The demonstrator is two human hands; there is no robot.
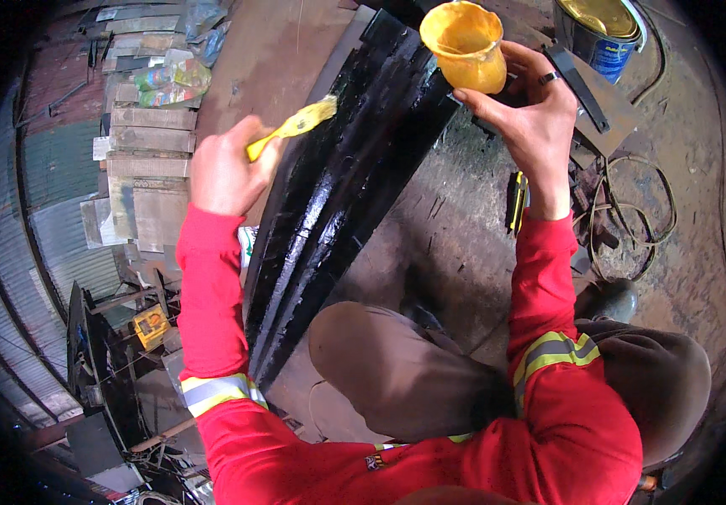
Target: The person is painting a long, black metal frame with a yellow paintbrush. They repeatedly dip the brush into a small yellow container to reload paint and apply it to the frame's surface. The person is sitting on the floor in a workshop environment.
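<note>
My left hand (230, 167) is closed round the handle of a yellow paintbrush (300, 122). Its bristles point right, at the left edge of a long black metal piece (329, 181) that looks glossy and wet in streaks; I cannot tell whether they touch it. In my right hand (540, 105) is a small yellow cup (464, 46) with a flared rim, held upright between thumb and fingers over the far right end of the black piece. The inside of the cup is yellow too, and how full it is does not show clearly.
A paint bucket (603, 42) with yellow inside stands at the far right. Near it are a dark flat bar (577, 88) and a coiled cable (632, 215). Cardboard sheets (153, 168) and plastic bags (174, 80) lie at left, with a yellow box (151, 326) among scrap.
</note>
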